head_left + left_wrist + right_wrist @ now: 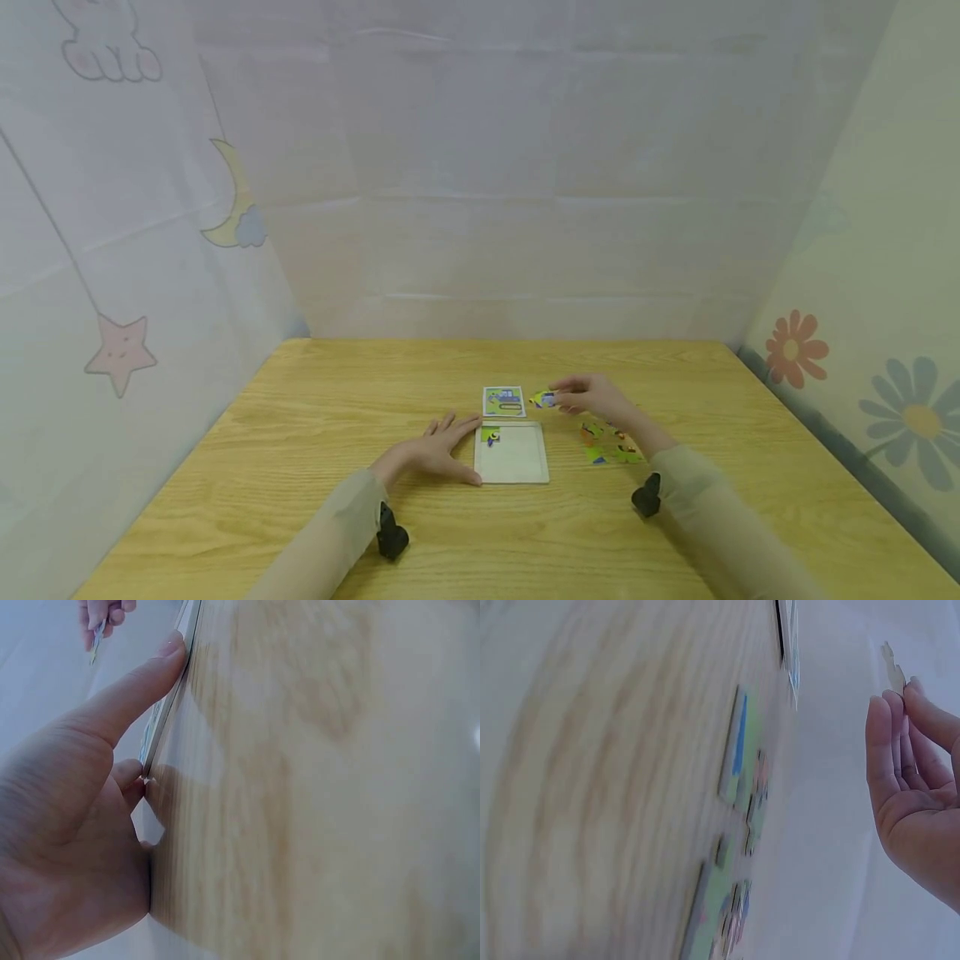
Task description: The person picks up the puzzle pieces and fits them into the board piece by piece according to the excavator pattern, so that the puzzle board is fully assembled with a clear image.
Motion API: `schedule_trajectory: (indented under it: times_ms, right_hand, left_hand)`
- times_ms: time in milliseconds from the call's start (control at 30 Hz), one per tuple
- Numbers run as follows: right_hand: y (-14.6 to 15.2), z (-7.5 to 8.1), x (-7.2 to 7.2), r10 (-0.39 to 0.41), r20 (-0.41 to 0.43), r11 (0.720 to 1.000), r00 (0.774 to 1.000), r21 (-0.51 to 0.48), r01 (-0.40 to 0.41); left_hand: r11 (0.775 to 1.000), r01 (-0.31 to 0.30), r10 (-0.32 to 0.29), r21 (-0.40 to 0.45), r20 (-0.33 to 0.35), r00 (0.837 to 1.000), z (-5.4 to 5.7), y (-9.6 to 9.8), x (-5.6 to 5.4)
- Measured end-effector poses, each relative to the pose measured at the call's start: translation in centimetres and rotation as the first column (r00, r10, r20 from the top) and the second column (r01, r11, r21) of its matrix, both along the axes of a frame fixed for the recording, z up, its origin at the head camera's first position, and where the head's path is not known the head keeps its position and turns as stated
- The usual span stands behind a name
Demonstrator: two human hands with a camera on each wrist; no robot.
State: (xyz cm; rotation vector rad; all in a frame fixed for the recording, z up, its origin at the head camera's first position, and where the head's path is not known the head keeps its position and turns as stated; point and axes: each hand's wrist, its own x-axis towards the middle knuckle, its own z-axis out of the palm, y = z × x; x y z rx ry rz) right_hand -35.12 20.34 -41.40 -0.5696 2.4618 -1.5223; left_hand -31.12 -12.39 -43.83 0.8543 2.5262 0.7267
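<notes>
Between thumb and fingers my right hand [596,397] pinches a jigsaw puzzle piece [543,399] in yellow, green and blue, raised above the table. In the right wrist view the puzzle piece [893,667] is seen nearly edge-on. My left hand [435,452] rests at the left side of a white puzzle tray [517,462], thumb by its lower corner and fingers spread toward its upper corner. A green piece [491,434] lies in the tray's upper left corner. Just behind the tray is a picture card [503,401] showing a blue vehicle on green.
Several loose puzzle pieces [592,456] lie on the wooden table [337,400] to the right of the tray, under the right forearm. A pale wall hanging [525,208] stands behind the table. Each wrist wears a black device [392,533].
</notes>
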Motion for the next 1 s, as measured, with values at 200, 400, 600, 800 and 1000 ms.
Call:
schedule_trajectory:
  times_ms: [200,400,600,800,1000]
  right_hand:
    - [-1.9,-0.2,0.3,0.039,0.001,0.997,0.999,0.067,-0.039]
    - [-4.0,-0.4,0.4,0.068,0.015,0.992,0.998,0.106,-0.069]
    - [-5.3,-1.3,-0.1,0.075,0.028,0.988,0.997,0.135,-0.078]
    - [-6.1,-1.5,0.1,0.034,0.064,0.987,0.997,0.155,-0.043]
    - [-6.5,-1.4,0.2,0.013,0.061,0.979,0.998,0.203,-0.025]
  left_hand:
    - [1.000,-0.019,0.019,0.001,0.021,1.000,0.1,0.1,0.0]
    - [0.999,-0.033,0.033,-0.006,0.026,0.999,0.0,0.2,-0.1]
    - [1.000,-0.022,0.022,-0.011,0.023,1.000,-0.4,0.0,-0.4]
    - [1.000,-0.020,0.020,-0.008,0.018,1.000,-0.4,0.0,-0.6]
    - [1.000,-0.017,0.017,0.003,0.025,1.000,-0.2,0.1,-0.5]
